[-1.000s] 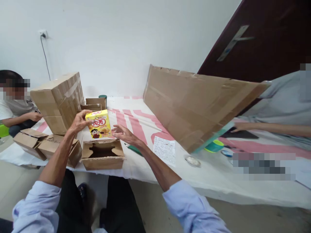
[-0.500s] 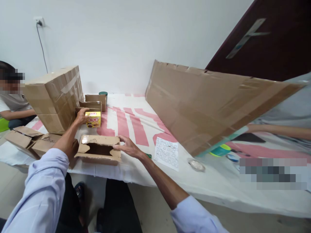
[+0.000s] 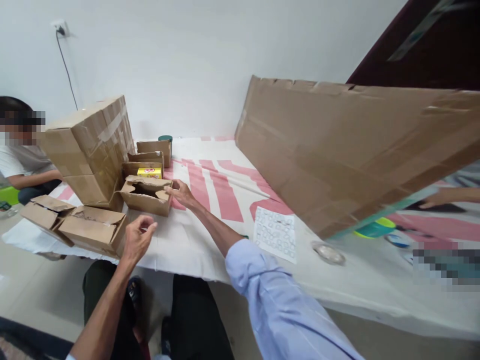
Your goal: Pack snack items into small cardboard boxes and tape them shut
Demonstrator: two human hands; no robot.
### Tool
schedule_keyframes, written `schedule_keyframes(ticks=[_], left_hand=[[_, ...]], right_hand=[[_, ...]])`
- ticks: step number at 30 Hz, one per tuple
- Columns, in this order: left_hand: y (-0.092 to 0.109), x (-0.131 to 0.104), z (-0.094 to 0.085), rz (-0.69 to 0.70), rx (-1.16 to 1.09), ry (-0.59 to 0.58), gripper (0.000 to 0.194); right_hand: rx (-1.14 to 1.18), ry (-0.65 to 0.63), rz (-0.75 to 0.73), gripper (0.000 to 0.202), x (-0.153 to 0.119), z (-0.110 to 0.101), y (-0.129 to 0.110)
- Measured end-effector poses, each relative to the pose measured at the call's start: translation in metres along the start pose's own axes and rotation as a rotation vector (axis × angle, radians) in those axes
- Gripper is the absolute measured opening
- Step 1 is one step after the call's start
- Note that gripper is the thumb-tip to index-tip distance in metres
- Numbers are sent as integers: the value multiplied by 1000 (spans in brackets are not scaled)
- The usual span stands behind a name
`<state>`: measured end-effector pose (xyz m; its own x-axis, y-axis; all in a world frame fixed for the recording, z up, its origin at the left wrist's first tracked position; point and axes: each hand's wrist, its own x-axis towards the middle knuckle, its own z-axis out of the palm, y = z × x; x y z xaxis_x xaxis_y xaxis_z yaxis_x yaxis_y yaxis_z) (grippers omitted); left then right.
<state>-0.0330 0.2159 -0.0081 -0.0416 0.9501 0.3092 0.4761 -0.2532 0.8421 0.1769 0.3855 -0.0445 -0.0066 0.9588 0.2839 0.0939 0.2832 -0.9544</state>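
My right hand (image 3: 180, 193) grips the right end of an open-topped cardboard box (image 3: 146, 204), thumb and fingers on its edge. Just behind that box is a small yellow box (image 3: 149, 173); only its upper part shows, the rest being hidden. My left hand (image 3: 138, 237) hovers by the table's front edge, fingers curled in and nothing visible in them. To its left lie two closed cardboard boxes, one nearer (image 3: 92, 227) and one farther left (image 3: 45, 212).
A tall taped carton (image 3: 90, 145) stands at the left, with open cardboard boxes (image 3: 153, 147) and a green-lidded container (image 3: 165, 138) behind. A large cardboard panel (image 3: 337, 155) leans at the right. A printed sheet (image 3: 275, 232) lies on the cloth. Other people sit at both sides.
My right hand has pushed the open cardboard box away, up against the yellow box. My left hand has let go of the yellow box and drawn back toward me. The view has shifted slightly.
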Motion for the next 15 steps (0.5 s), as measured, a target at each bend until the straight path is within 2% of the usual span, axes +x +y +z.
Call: schedule_keyframes(ticks=[1, 3, 6, 11, 13, 15], left_hand=[[-14, 4, 13, -82, 28, 2, 13], [-39, 21, 35, -162, 61, 23, 10], [-64, 55, 56, -252, 108, 87, 16], [-86, 98, 78, -354, 166, 130, 29], [-90, 113, 86, -371, 178, 127, 32], [-92, 129, 92, -376, 182, 119, 34]], right_hand=[[-27, 33, -29, 43, 0, 3, 1], [-138, 85, -69, 47, -10, 4, 6], [-333, 62, -100, 51, -49, -8, 23], [-576, -65, -264, 34, -143, -33, 67], [-637, -88, -288, 29, -169, -36, 77], [-702, -100, -300, 27, -182, -37, 81]])
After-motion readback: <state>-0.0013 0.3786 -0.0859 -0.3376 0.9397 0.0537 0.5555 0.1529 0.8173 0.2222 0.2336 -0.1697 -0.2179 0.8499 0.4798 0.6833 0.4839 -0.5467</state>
